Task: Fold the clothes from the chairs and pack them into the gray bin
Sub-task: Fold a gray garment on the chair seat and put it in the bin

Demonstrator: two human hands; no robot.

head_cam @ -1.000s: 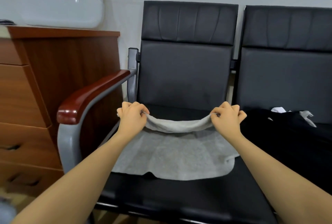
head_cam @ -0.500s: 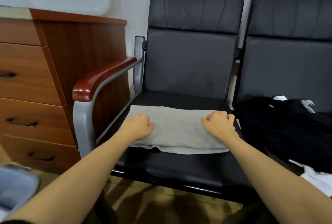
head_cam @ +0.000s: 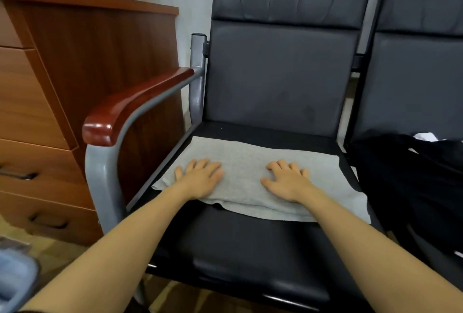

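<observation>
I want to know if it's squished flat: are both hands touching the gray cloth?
Touching. The head view shows the left hand and right hand lying flat, fingers spread, on the gray cloth.

Soft, even indoor light, glare on the armrest (head_cam: pixel 100 128) (edges bowed by the wide lens), slightly blurred.

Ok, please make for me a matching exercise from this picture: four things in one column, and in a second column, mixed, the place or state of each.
Things:
1. gray cloth
2. black clothes
3. left hand
4. gray bin

Places or states:
A. on the floor, at the lower left edge
B. folded on the seat of the left chair
C. piled on the right chair
D. flat, fingers spread, pressing on the cloth

Pairs: 1-B, 2-C, 3-D, 4-A
</observation>
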